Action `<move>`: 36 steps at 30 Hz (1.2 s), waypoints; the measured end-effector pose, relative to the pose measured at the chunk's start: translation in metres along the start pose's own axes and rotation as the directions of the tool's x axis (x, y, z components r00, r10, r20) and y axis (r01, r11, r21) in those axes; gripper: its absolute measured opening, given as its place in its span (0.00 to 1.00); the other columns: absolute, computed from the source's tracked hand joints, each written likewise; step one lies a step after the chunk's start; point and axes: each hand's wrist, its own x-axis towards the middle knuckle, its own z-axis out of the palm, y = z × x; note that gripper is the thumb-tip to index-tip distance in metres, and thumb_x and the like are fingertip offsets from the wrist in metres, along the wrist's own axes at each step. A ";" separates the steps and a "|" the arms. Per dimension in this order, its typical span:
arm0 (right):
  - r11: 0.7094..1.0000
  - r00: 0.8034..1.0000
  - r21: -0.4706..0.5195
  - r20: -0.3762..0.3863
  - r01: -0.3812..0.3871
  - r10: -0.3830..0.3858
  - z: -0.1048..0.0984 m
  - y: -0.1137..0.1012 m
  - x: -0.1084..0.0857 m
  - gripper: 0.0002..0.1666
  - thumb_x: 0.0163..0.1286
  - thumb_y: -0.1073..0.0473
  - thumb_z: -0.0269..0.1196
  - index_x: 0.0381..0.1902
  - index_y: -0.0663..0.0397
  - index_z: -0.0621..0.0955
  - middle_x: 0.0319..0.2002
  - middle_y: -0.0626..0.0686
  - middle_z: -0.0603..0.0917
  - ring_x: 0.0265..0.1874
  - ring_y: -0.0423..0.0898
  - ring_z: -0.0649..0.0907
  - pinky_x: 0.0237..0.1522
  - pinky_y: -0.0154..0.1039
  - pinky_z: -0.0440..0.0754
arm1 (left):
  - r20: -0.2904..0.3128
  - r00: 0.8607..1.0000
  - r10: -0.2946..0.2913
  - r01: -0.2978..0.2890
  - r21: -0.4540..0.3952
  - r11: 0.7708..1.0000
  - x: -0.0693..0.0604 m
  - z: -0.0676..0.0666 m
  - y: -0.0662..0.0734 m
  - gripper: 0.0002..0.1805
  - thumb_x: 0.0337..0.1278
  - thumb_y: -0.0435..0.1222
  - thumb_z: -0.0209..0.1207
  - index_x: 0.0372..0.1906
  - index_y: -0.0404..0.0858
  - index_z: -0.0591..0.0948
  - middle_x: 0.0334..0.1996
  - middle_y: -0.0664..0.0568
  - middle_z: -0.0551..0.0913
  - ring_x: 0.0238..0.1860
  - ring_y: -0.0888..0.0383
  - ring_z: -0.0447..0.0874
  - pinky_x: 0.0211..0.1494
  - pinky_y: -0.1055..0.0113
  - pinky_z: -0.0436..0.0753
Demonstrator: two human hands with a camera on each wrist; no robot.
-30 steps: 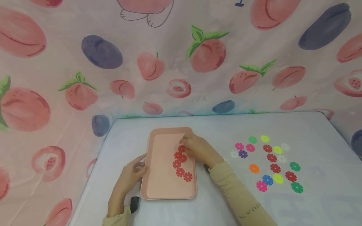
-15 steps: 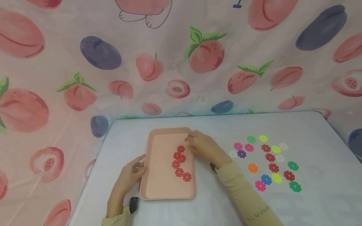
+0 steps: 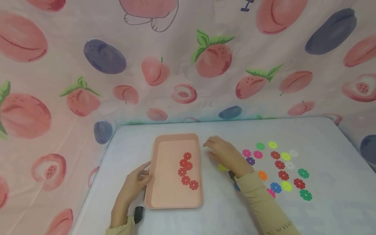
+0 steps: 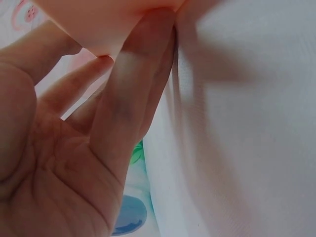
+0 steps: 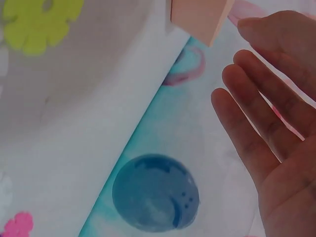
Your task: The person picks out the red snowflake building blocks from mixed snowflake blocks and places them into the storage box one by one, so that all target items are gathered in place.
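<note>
My left hand (image 3: pixel 135 181) holds the left side of a shallow pink tray (image 3: pixel 164 204) on the table. Its thumb lies at the rim; in the left wrist view, fingers (image 4: pixel 126 94) rest against the tray's outer wall (image 4: pixel 103 24). Several red snowflake building discs (image 3: pixel 185 180) lie along the tray's right half. My right hand (image 3: pixel 226 155) hovers over the table just right of the tray, apart from it. Nothing is between its fingers (image 5: pixel 242 123), loosely extended in the right wrist view. A yellow disc (image 3: pixel 222 167) lies partly under this hand.
Loose discs are spread on the white table (image 3: pixel 337 156) to the right, among them red (image 3: pixel 283 175), orange (image 3: pixel 262 175), blue (image 3: pixel 275 187), green (image 3: pixel 305 195) and white ones. My right sleeve (image 3: pixel 261 199) covers some. A fruit-print cloth (image 3: pixel 176 42) hangs behind the table.
My right hand has withdrawn from above the red discs at the tray's upper right, out past the rim to the right. The left hand stays at the tray's left side.
</note>
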 end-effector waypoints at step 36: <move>0.998 0.996 -0.047 -0.081 -0.050 0.046 -0.021 0.054 -0.063 0.23 0.57 0.65 0.75 0.51 0.61 0.83 0.50 0.59 0.82 0.53 0.56 0.80 0.55 0.52 0.82 | 0.002 1.000 0.023 -0.023 0.003 1.000 0.000 0.000 -0.003 0.31 0.67 0.36 0.61 0.73 0.40 0.67 0.51 0.38 0.82 0.40 0.53 0.87 0.33 0.68 0.84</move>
